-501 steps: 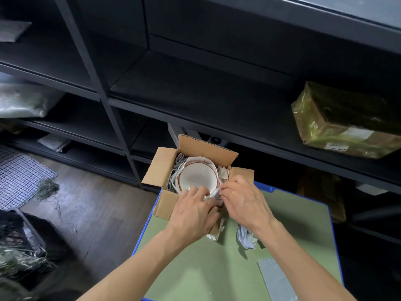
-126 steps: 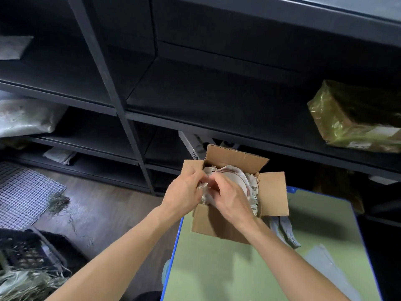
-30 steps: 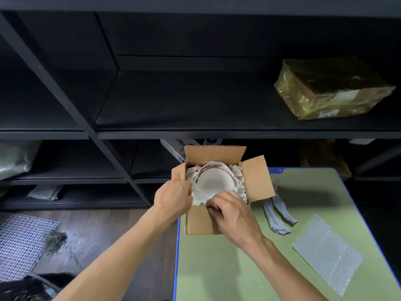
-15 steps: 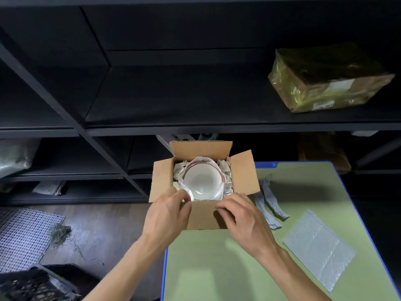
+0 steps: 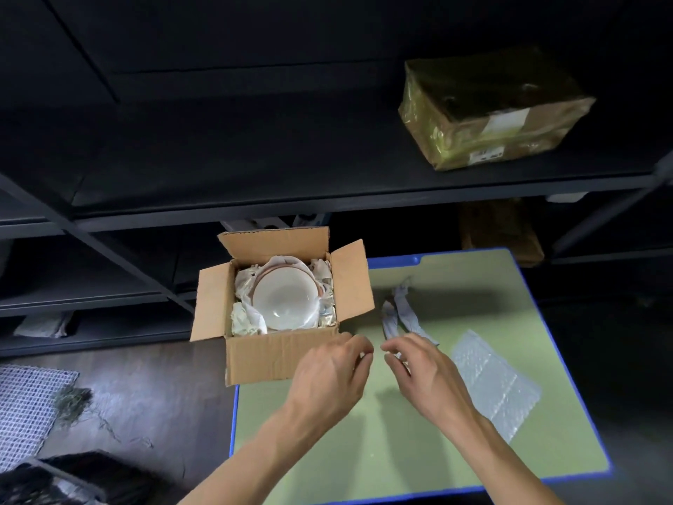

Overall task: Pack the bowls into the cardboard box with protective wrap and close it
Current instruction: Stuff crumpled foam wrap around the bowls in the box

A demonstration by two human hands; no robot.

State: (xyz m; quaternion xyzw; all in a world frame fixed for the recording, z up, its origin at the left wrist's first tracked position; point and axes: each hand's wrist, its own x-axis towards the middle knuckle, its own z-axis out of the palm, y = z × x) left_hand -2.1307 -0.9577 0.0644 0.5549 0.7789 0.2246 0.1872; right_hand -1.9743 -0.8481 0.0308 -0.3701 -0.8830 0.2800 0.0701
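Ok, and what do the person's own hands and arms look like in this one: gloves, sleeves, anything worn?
The left hand and right hand are bare, with no gloves and no rings visible. Neither wrist shows a watch, band or marking. Both arms are uncovered right down to the lower edge of the picture, so no sleeve is in view. The fingertips are slightly blurred.

Dark metal shelving [image 5: 327, 198] is filling the back of the room, with a diagonal brace crossing on the left. A parcel [image 5: 488, 111] wrapped in yellowish film is sitting on the upper right shelf. A green, blue-rimmed worktop [image 5: 400, 450] is standing in front. A white mesh mat [image 5: 25, 406] is lying on the dark wood floor [image 5: 153, 395] at left.
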